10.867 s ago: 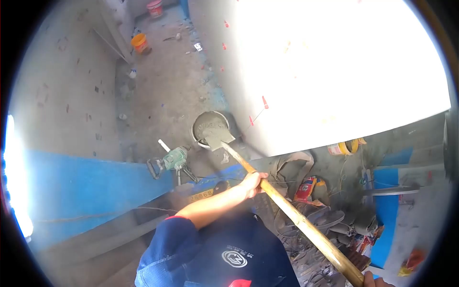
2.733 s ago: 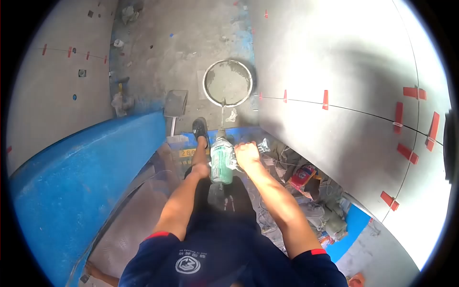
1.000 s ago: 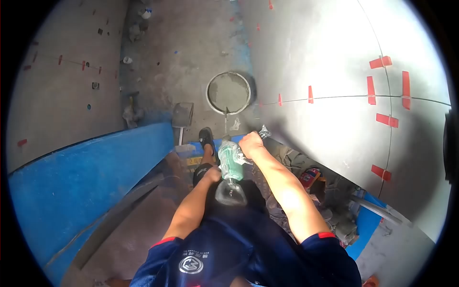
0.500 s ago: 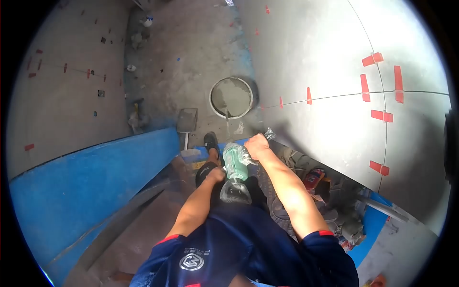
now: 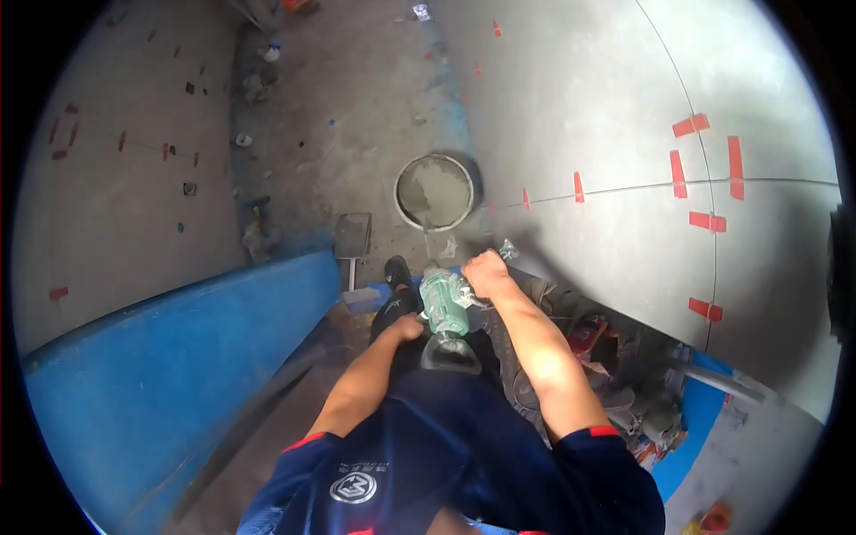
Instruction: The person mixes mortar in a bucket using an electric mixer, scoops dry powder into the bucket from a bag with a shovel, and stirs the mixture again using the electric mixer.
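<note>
A green power mixer (image 5: pixel 443 306) wrapped in clear plastic is held upright in front of my body. My right hand (image 5: pixel 486 273) is closed round its right side handle. On the other side, my left hand (image 5: pixel 408 327) is closed at the left handle, which is mostly hidden. The mixer's thin rod (image 5: pixel 427 239) reaches down into a round bucket (image 5: pixel 399 198) on the floor. Grey wet mortar (image 5: pixel 437 189) fills much of the bucket, and the rod's lower end is hidden in it.
A shovel (image 5: pixel 353 235) lies on the floor left of the bucket. A blue low wall (image 5: pixel 178 357) runs along the left. Red clips (image 5: pixel 679 174) stick out of the grey tiled wall at right. Bags and debris (image 5: pixel 660 419) lie at lower right; my shoe (image 5: pixel 397 271) is near the shovel.
The long wooden-handled tool held earliest is no longer in my hands; both now hold the mixer, which lay on the floor then. Lately the view has shifted slightly, and the rod stays in the bucket.
</note>
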`<move>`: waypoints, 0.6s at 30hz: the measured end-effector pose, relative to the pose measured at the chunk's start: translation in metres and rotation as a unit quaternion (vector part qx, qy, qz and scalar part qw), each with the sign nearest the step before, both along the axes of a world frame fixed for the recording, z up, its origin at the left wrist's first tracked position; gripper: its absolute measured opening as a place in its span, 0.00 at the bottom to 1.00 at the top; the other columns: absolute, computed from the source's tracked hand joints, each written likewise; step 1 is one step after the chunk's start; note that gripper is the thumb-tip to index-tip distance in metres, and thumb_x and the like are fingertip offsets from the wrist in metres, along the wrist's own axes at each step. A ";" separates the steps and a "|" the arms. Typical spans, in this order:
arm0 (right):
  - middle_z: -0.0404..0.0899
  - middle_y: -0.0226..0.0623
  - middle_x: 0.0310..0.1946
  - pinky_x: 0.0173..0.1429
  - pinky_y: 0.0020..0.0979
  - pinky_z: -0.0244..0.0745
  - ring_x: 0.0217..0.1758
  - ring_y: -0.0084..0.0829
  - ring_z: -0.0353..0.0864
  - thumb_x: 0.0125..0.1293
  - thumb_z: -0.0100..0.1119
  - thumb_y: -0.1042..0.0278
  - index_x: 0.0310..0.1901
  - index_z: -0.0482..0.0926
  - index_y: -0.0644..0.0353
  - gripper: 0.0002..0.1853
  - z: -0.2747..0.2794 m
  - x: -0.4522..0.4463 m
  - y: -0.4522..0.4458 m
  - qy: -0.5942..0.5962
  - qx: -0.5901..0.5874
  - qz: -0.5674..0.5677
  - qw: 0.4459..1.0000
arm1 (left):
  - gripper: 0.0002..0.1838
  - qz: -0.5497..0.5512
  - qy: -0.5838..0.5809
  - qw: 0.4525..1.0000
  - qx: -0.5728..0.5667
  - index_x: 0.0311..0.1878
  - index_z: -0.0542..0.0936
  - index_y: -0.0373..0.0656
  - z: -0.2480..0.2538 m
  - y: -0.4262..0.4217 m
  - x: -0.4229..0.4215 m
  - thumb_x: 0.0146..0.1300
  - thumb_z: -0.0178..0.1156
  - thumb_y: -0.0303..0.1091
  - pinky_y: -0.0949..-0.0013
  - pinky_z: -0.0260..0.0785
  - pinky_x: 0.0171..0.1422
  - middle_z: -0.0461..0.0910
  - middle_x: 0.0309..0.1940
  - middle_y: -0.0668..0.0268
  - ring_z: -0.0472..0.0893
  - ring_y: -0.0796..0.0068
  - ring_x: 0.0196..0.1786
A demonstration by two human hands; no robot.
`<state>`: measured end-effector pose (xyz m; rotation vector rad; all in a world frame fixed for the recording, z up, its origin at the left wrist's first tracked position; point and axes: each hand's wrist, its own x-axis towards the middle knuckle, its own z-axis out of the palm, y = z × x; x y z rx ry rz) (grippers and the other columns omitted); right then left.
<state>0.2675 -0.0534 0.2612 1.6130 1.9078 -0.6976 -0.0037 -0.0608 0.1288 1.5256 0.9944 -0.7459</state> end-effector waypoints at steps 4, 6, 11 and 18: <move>0.87 0.32 0.37 0.50 0.37 0.73 0.45 0.33 0.86 0.52 0.63 0.67 0.39 0.86 0.48 0.11 -0.013 -0.001 0.012 0.017 0.010 0.000 1.000 | 0.28 -0.012 -0.002 1.000 0.009 0.61 0.74 0.37 0.001 0.019 -0.008 0.59 0.54 0.42 0.56 0.62 0.70 0.74 0.61 0.43 0.71 0.47 0.67; 0.87 0.32 0.37 0.50 0.36 0.73 0.46 0.32 0.86 0.52 0.62 0.67 0.36 0.86 0.47 0.09 -0.012 -0.008 0.013 -0.002 0.006 -0.021 1.000 | 0.28 -0.038 -0.006 0.999 -0.005 0.61 0.74 0.38 -0.003 0.032 -0.008 0.58 0.54 0.41 0.55 0.62 0.70 0.73 0.62 0.43 0.71 0.47 0.67; 0.87 0.29 0.37 0.52 0.34 0.72 0.47 0.29 0.85 0.57 0.61 0.64 0.35 0.87 0.46 0.07 0.000 -0.003 0.027 0.002 0.034 0.010 0.999 | 0.25 -0.056 -0.030 0.998 0.027 0.56 0.79 0.38 0.005 0.040 0.001 0.57 0.57 0.42 0.56 0.66 0.66 0.77 0.57 0.44 0.75 0.46 0.63; 0.88 0.30 0.37 0.51 0.33 0.74 0.48 0.29 0.86 0.57 0.60 0.65 0.33 0.89 0.47 0.08 0.011 -0.006 0.069 -0.025 0.040 0.088 0.995 | 0.22 -0.106 -0.110 0.987 0.040 0.42 0.85 0.38 -0.014 0.033 0.004 0.51 0.61 0.47 0.55 0.72 0.56 0.81 0.46 0.43 0.80 0.47 0.52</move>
